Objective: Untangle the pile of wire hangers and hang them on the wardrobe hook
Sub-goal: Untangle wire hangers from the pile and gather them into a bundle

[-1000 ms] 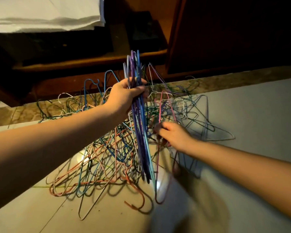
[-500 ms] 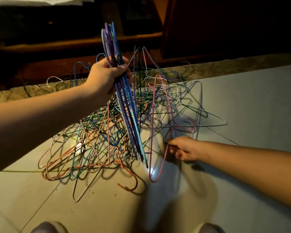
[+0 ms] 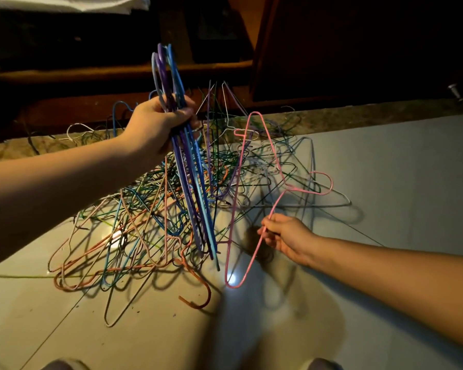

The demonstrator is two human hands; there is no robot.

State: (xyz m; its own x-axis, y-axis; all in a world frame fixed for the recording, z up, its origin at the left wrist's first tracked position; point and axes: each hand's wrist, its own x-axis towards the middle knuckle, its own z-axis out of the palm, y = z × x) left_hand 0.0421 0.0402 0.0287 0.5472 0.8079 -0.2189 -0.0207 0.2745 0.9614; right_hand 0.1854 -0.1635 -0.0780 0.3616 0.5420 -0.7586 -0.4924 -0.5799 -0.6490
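Observation:
A tangled pile of coloured wire hangers (image 3: 134, 225) lies on the pale tiled floor (image 3: 385, 161). My left hand (image 3: 155, 124) grips a bundle of blue and purple hangers (image 3: 190, 182) held upright above the pile, hooks at the top. My right hand (image 3: 284, 236) pinches one side of a pink hanger (image 3: 254, 156), which stands lifted out of the right part of the pile, its hook pointing right. An orange hanger (image 3: 198, 281) lies at the pile's near edge.
Dark wooden furniture (image 3: 332, 49) with a low ledge runs along the back. A white cloth (image 3: 64, 4) lies at top left. A metal knob (image 3: 456, 93) shows at the far right. My feet (image 3: 62, 364) are at the bottom edge.
My right hand has pulled the pink hanger out to the right and turned it, freeing it from the pile. My left hand has kept its grip on the bundle.

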